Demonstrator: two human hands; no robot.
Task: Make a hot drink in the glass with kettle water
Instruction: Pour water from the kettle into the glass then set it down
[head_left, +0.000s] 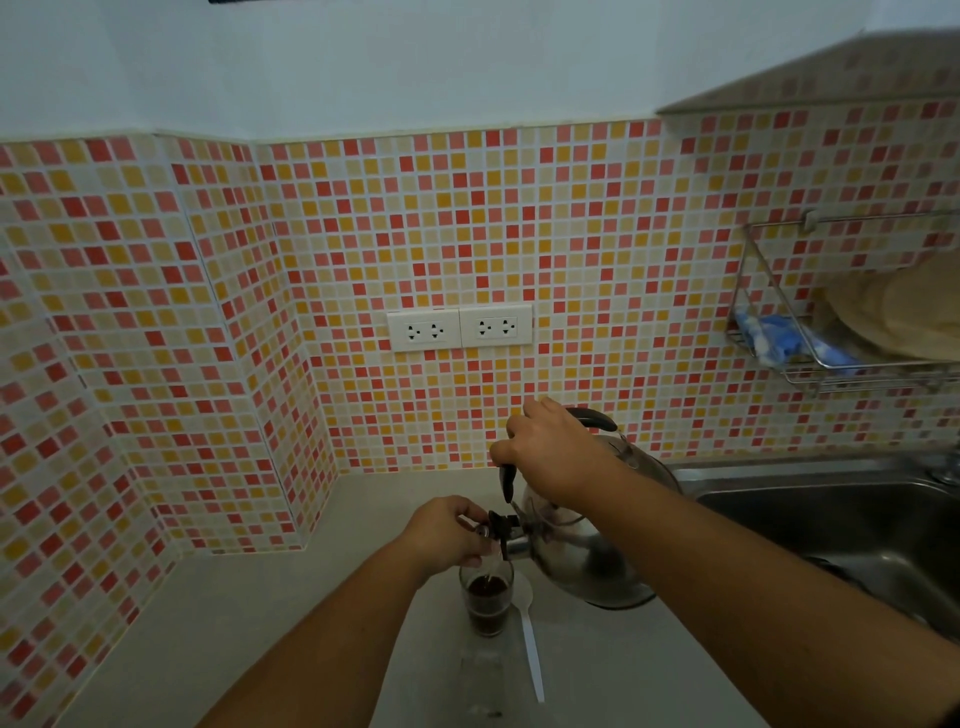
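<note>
Now pouring: right hand (550, 449) grips the handle of the tilted kettle (582, 556); left hand (449, 535) pinches the spout cap, apparently holding it open. Keep the tilt gentle and the spout over the glass (487, 603) on the counter (260, 623), partly filled with dark liquid; a white spoon (530, 639) lies beside it.

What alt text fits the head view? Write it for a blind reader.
The right hand tilts a steel kettle over a glass of dark drink while the left hand holds the spout cap. A white spoon lies beside the glass, on the counter left of a sink.
</note>
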